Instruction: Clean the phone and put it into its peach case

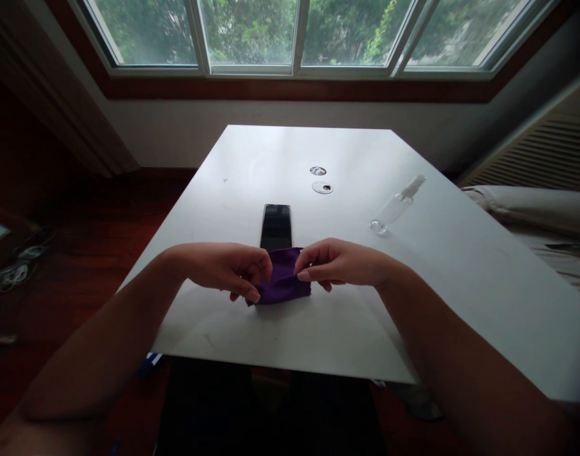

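A small purple cloth (284, 288) lies creased near the front of the white table, between my two hands. My left hand (230, 269) is at its left side, fingers curled and the thumb by the lower left corner. On the opposite side, my right hand (337, 263) pinches the upper right part of the cloth between thumb and fingers. Just beyond the cloth is a smartphone (276, 225) with a dark screen, lying flat. The cloth's upper edge meets the phone's near end, which is partly hidden.
To the right, a clear spray bottle (397, 208) lies on the white table (270, 152). Two round cable-hole fittings (322, 187) are set in the tabletop beyond the phone. A window (251, 38) runs along the far wall. Coiled cables (11, 272) lie at far left.
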Tool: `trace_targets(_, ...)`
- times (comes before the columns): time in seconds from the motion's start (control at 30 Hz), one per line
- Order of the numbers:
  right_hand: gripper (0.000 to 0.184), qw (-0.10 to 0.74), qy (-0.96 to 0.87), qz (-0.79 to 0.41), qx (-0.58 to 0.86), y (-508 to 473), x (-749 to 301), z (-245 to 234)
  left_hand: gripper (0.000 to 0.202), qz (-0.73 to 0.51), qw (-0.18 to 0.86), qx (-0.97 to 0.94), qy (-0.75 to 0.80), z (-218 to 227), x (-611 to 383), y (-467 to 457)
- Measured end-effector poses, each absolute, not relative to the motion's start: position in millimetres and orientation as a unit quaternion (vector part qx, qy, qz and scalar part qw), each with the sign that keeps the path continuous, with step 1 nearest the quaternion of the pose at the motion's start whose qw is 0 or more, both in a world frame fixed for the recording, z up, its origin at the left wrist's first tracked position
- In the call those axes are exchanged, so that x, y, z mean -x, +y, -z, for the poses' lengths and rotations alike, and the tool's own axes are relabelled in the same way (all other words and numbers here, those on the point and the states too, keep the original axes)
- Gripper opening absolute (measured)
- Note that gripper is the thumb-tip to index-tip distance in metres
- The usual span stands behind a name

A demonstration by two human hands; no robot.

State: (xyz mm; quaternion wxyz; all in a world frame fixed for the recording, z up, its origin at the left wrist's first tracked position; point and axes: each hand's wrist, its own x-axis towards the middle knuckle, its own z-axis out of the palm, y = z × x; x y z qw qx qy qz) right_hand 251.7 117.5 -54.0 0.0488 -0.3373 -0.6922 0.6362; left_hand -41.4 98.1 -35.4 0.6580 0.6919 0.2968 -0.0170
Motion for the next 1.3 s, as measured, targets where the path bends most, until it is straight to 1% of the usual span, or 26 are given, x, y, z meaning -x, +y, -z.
trace_targets(0.07,0.033,0.114,-0.698,-0.590,0.389,119.4,-247.6,63.0,0.031,-0.015,0.615,-0.716,0.330,41.8,42.3,102.3)
trace_targets(0.13,0.030,0.159,-0.704,-0.534,0.441,121.6,-243.1,73.0,0.031,-0.033,0.550,-0.744,0.378,49.2,44.2,108.5)
trace_targets(0.23,0.024,0.178,-0.705,-0.484,0.487,123.7,-237.7,84.4,0.034,-0.027,0.480,-0.762,0.434,58.9,47.0,116.6)
trace_targets(0.33,0.020,0.196,-0.704,-0.458,0.506,124.3,-234.8,89.7,0.036,-0.027,0.448,-0.761,0.468,64.8,48.2,120.4)
trace_targets(0.47,0.019,0.198,-0.714,-0.436,0.511,124.8,-234.4,91.6,0.041,-0.027,0.404,-0.773,0.487,65.6,47.7,120.9)
trace_targets(0.53,0.022,0.205,-0.720,-0.419,0.514,124.9,-235.0,91.7,0.045,-0.021,0.354,-0.789,0.503,63.6,46.8,120.4)
trace_targets(0.6,0.029,0.215,-0.726,-0.393,0.522,124.7,-235.4,91.4,0.048,-0.009,0.304,-0.797,0.522,61.2,45.4,119.8)
trace_targets(0.7,0.040,0.210,-0.731,-0.375,0.529,124.1,-235.2,91.2,0.047,0.006,0.266,-0.804,0.531,59.2,42.8,118.7)
trace_targets(0.77,0.041,0.206,-0.734,-0.384,0.521,124.0,-234.4,92.1,0.043,0.010,0.259,-0.811,0.524,59.7,41.0,118.1)
trace_targets(0.87,0.036,0.205,-0.740,-0.398,0.502,124.5,-233.5,93.7,0.038,0.011,0.262,-0.820,0.509,61.5,39.1,117.4)
trace_targets(1.0,0.030,0.175,-0.753,-0.398,0.493,123.8,-234.3,88.2,0.033,0.002,0.273,-0.829,0.488,62.0,37.9,116.1)
trace_targets(1.07,0.028,0.163,-0.756,-0.399,0.493,122.4,-235.3,81.9,0.029,-0.013,0.283,-0.830,0.481,61.0,37.7,115.0)
trace_targets(1.2,0.028,0.156,-0.753,-0.394,0.504,120.0,-238.4,70.6,0.027,-0.043,0.308,-0.818,0.483,57.1,37.9,112.8)
trace_targets(1.3,0.027,0.148,-0.765,-0.400,0.483,120.3,-243.3,65.7,0.027,-0.056,0.344,-0.810,0.472,52.1,38.4,110.6)
